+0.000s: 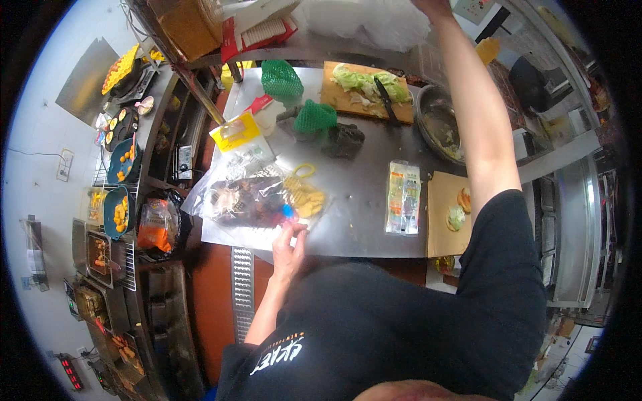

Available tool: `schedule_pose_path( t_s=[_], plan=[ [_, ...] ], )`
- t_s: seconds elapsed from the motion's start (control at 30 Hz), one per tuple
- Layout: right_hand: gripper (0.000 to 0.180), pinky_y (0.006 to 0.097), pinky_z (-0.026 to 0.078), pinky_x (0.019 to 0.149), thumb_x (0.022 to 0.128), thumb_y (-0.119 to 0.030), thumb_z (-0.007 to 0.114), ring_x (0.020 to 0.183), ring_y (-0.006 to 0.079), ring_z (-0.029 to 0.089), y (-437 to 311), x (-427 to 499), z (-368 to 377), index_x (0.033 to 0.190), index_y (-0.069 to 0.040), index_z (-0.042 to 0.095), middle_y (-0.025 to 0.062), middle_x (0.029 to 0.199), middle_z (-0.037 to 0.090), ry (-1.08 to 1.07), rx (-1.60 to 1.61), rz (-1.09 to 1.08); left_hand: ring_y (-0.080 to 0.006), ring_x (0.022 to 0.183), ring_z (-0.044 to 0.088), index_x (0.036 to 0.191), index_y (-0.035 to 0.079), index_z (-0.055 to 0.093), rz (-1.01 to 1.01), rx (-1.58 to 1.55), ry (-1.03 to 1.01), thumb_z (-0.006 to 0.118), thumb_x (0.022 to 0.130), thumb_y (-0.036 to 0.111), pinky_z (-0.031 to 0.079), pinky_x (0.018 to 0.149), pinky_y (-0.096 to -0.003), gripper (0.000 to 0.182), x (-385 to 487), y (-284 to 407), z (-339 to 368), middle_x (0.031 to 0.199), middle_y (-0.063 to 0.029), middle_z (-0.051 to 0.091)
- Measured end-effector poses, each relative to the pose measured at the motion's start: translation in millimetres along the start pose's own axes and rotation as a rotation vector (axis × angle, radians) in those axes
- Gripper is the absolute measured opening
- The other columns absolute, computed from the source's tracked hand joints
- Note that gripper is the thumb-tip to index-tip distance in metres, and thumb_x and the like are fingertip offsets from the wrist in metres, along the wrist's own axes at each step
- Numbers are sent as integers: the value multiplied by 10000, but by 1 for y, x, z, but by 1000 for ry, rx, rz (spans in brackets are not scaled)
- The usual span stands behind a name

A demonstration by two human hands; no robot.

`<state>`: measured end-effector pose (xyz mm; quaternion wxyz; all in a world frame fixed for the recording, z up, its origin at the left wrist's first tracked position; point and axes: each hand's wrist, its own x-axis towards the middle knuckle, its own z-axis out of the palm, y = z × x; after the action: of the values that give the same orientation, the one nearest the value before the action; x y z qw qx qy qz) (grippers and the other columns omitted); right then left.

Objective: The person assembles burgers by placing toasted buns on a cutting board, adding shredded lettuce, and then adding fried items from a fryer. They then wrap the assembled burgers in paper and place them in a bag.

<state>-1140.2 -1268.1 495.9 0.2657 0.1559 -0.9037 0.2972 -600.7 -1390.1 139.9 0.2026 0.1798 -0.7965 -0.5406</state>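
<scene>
My left hand (pixel 288 248) is at the near edge of a clear plastic bag (pixel 241 198) with dark printing, its thumb and fingers bent close together. A blurred blue and pink patch shows just beyond the fingertips; whether they pinch anything I cannot make out. Yellow-brown pieces (pixel 307 200), seemingly under clear plastic, lie at the bag's right end. My right arm stretches up over the table's right side. Only part of my right hand (pixel 435 9) shows at the top edge, beside cloudy plastic bags (pixel 371 22) on the shelf; its fingers are cut off.
On the steel table (pixel 351 200) lie green netting (pixel 315 116), dark gloves (pixel 343 140) and a printed packet (pixel 403 198). A knife (pixel 385 97) rests across chopped lettuce (pixel 371 82) on a wooden board (pixel 346 103). A metal bowl (pixel 439 120) and a bun (pixel 464 200) are at right.
</scene>
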Motion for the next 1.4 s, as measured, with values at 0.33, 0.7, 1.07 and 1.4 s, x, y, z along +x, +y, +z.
schedule_pose_path(
  t_s=[0.33,0.7,1.07,1.4],
  plan=[
    [695,476,440,1121,1033,-610,520,1273,274,603,-19,-324,-20,1434,-51,417,170,1338,647,-512,1177,-128,-284,1174,656,1596,63,267,-150,-1034,-347,611,1065,350,585,958,-416,695,78,99,39,1448,-198,505],
    [322,409,557,937,934,-258,672,1138,315,704,14,-18,-19,1181,-60,730,196,1207,735,-188,-139,-280,-286,626,733,1199,-42,570,-365,-28,-500,611,1020,151,585,540,-393,266,41,-5,98,923,-222,744],
    [760,390,554,937,769,-485,829,1114,287,693,-4,30,38,1328,-18,613,181,1252,713,-602,-568,-259,-488,1030,685,1260,-16,579,-288,426,-565,663,959,339,541,911,-555,473,17,-9,81,1072,-312,707],
    [699,436,556,982,696,-457,860,1166,363,683,-16,28,24,1198,-3,687,228,1278,700,-318,-442,-99,-371,888,745,1211,19,685,-127,291,-374,700,949,240,582,825,-453,343,29,5,57,1025,-186,771]
  ],
)
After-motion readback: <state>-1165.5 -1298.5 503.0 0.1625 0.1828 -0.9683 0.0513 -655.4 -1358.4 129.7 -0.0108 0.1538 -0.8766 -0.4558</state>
